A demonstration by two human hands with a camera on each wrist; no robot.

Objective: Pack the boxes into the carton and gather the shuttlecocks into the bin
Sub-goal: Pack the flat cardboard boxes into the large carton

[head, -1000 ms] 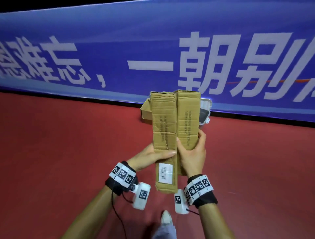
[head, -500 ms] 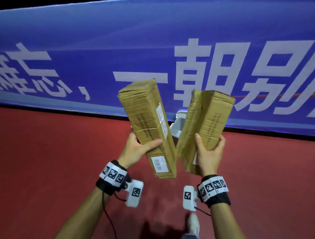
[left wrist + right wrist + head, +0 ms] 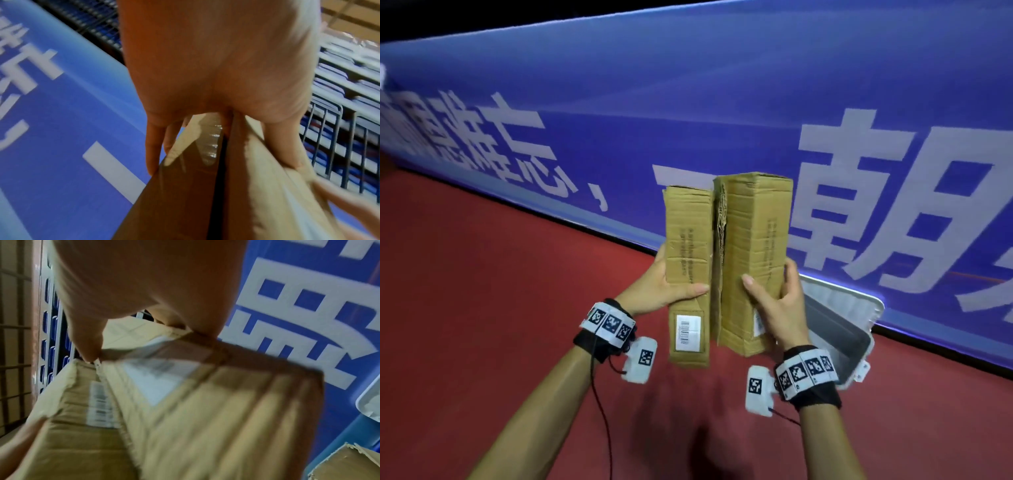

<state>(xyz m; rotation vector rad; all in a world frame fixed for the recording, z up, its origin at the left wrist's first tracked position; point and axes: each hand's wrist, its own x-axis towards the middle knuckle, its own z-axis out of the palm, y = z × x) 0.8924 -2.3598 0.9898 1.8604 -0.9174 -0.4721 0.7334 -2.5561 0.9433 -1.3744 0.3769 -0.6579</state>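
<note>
Two long brown cardboard boxes stand upright side by side in the air, touching. My left hand point(image 3: 671, 279) grips the narrower left box point(image 3: 688, 240), which carries a barcode label near its bottom end. My right hand point(image 3: 774, 291) grips the wider right box point(image 3: 755, 246), thumb on its front face. In the left wrist view my left hand point(image 3: 216, 126) wraps the left box point(image 3: 185, 186). In the right wrist view my right hand point(image 3: 144, 301) holds the right box point(image 3: 216, 410). A grey plastic bin point(image 3: 859, 329) lies on the floor behind my right hand. No shuttlecocks show.
A blue banner point(image 3: 722, 120) with white characters runs along the back of the red floor point(image 3: 482, 291). A corner of an open brown carton point(image 3: 349, 464) shows low in the right wrist view, beside the bin's rim point(image 3: 368, 395). Metal railings and seats lie beyond the banner.
The two boxes, splayed apart half a second ago, are brought back together upright. The view has swung left, so the bin now sits at the right and the carton is hidden from the head view.
</note>
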